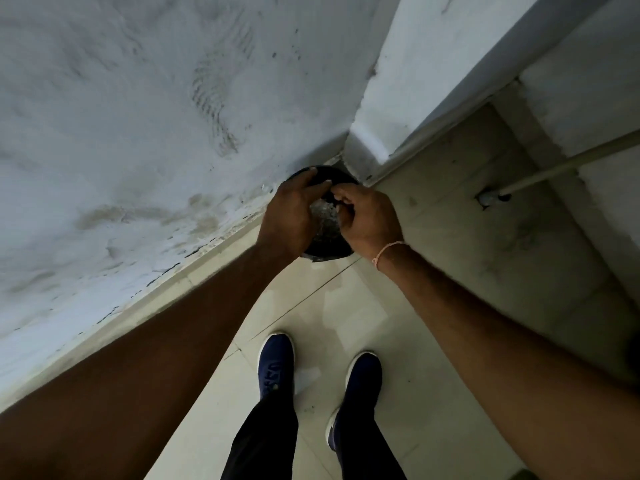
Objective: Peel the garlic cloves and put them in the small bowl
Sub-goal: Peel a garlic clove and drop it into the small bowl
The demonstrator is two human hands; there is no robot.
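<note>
While both arms reach down over a black bin standing on the tiled floor in the wall corner, the left hand hangs with relaxed fingers and the right hand curls, pinching something too small to identify; no garlic or bowl shows.
</note>
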